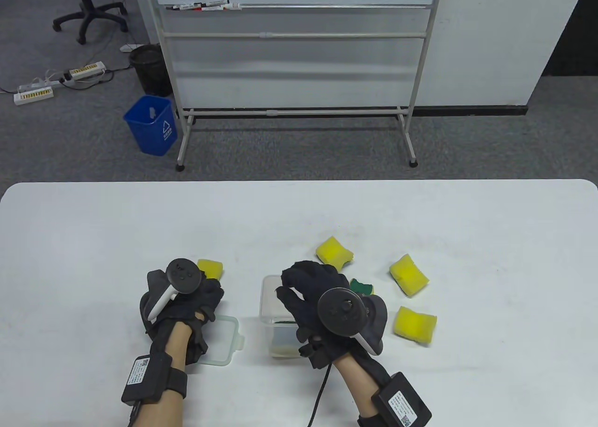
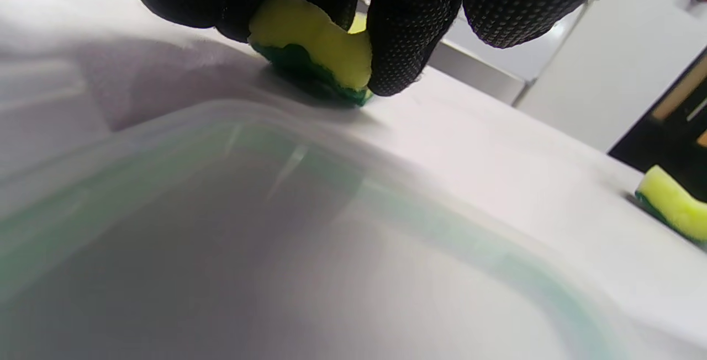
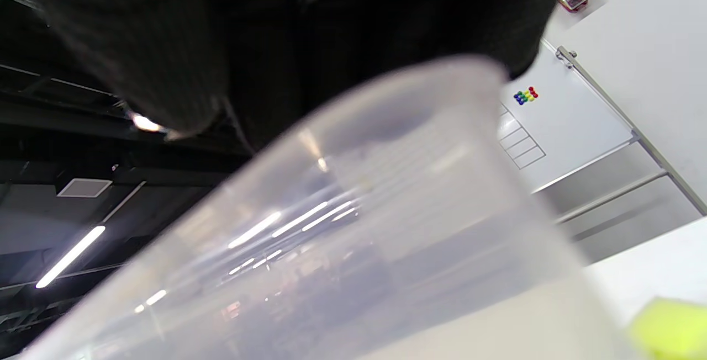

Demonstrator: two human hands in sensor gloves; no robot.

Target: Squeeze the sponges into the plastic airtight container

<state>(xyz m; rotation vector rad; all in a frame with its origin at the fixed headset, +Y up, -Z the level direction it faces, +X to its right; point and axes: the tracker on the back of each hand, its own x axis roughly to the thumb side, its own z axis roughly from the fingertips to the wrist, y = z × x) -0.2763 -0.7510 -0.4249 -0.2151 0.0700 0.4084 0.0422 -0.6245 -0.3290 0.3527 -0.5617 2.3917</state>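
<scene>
The left hand's grip (image 1: 180, 301), in a black sensor glove at the lower left of the table view, has its fingertips (image 2: 400, 45) pinched onto a yellow sponge with a green scouring side (image 2: 315, 53), which sits on the white worktop (image 1: 299, 217) just beyond the clear plastic lid with a green seal (image 1: 223, 340). The right hand's grip (image 1: 310, 296) hovers with fingers curled over the clear plastic airtight container (image 1: 271, 301) at lower centre; whether it has hold of anything I cannot tell. Three more yellow sponges (image 1: 334, 252) (image 1: 409, 274) (image 1: 415, 324) and a green-side-up one (image 1: 362, 286) lie to the container's right.
</scene>
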